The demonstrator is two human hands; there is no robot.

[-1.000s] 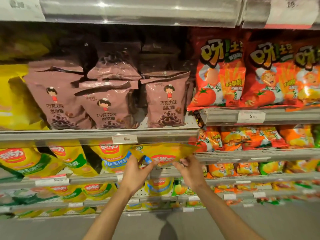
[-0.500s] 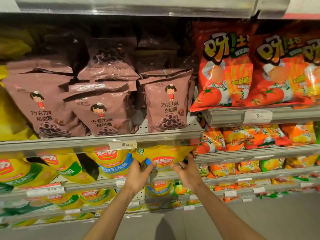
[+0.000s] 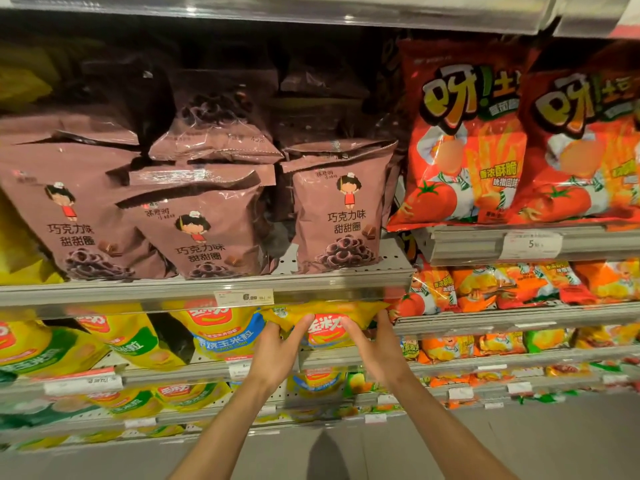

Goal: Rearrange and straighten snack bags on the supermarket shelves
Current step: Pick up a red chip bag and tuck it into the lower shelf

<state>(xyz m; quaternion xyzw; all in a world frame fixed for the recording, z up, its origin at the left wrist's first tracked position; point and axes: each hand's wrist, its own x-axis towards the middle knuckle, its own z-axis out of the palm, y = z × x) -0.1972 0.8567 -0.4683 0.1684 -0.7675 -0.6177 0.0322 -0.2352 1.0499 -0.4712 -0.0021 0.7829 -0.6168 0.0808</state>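
You are holding the yellow bag (image 3: 329, 318) just below the centre of the frame, with your left hand (image 3: 277, 351) on its left side and your right hand (image 3: 375, 348) on its right. Compared with a second ago, the bag is sitting higher and further back: its top edge is now tucking under the lip of the shelf (image 3: 173, 292) that carries the brown bags (image 3: 341, 209), where before it was tipping outward toward you. Your left thumb is pressing across the front while the fingers (image 3: 268, 329) are curling round the left edge; on the right, your thumb is lying on the front and a finger is reaching up along the right edge, so both hands are pinching the bag rather than spread flat. The bag is now lying just beside the blue-banded bag (image 3: 221, 330) to its left, roughly in line with that row. That suggests you are finishing the placement here, and only a small squaring-up seems to remain. The red bags (image 3: 464, 140) at the upper right are standing untouched, well apart from your hands.
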